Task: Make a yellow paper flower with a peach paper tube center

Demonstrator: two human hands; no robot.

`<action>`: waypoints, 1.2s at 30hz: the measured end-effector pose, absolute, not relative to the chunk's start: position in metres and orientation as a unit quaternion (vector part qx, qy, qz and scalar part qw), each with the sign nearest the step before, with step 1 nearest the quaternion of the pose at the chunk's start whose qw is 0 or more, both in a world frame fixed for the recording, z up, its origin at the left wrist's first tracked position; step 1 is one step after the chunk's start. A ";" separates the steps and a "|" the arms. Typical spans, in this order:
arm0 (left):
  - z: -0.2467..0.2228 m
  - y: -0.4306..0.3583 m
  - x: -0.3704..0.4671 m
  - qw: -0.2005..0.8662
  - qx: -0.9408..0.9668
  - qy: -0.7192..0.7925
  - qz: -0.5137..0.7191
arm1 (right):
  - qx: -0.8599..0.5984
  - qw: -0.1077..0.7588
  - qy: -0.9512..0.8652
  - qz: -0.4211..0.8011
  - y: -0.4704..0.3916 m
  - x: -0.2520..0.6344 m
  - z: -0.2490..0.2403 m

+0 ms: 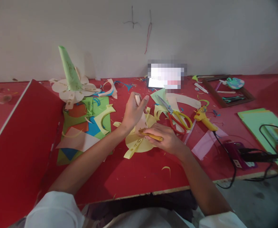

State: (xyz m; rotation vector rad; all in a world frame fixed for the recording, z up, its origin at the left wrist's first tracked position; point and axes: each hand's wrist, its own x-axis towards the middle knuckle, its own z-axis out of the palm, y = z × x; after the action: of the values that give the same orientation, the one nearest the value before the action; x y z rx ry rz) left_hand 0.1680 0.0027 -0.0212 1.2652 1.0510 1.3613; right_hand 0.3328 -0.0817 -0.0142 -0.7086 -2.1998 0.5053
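Observation:
My left hand (134,110) is closed around a pale cream paper piece, rolled like a cone (142,123), that stands on a yellow paper flower shape (135,146). Gold-brown marks show on the cone and on the flower's strips. In my right hand (166,137) is a yellow pen-like stick (156,136), its far end touching the lower part of the cone. What its tip looks like is hard to make out. Right of the flower lie open scissors (177,117) with red and yellow handles.
A finished-looking paper flower with a green cone (70,71) stands at the back left, near paper scraps (82,137) and a red upright panel (22,142). To the right are a yellow glue gun (204,118), a wooden frame (247,95), a purple power box (238,152) and cables.

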 end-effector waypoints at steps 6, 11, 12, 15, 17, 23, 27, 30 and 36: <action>-0.021 0.003 0.168 0.480 0.521 0.434 0.557 | -0.286 0.365 -0.865 0.191 -0.082 0.333 -0.016; -0.023 0.004 0.168 0.477 0.520 0.435 0.559 | -0.277 0.374 -0.866 0.184 -0.082 0.332 -0.015; -0.023 0.004 0.168 0.477 0.521 0.435 0.558 | -0.277 0.374 -0.866 0.183 -0.082 0.332 -0.015; -0.022 0.004 0.167 0.477 0.520 0.435 0.559 | -0.287 0.394 -0.859 0.157 -0.083 0.334 -0.013; -0.022 0.004 0.167 0.480 0.520 0.436 0.556 | -0.293 0.419 -0.849 0.135 -0.083 0.337 -0.013; -0.022 0.005 0.167 0.482 0.521 0.436 0.553 | -0.296 0.414 -0.852 0.122 -0.081 0.340 -0.016; -0.023 0.005 0.167 0.471 0.532 0.447 0.543 | -0.291 0.413 -0.854 0.125 -0.080 0.339 -0.016; -0.024 0.005 0.167 0.471 0.534 0.450 0.539 | -0.291 0.410 -0.855 0.127 -0.081 0.340 -0.016; -0.024 0.005 0.167 0.480 0.524 0.438 0.550 | -0.287 0.413 -0.849 0.161 -0.082 0.337 -0.015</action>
State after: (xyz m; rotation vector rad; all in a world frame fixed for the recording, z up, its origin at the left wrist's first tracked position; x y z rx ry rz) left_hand 0.1673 0.0050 -0.0244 1.2791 1.0677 1.3427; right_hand 0.3372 -0.0818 -0.0149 -0.7223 -2.1346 0.4061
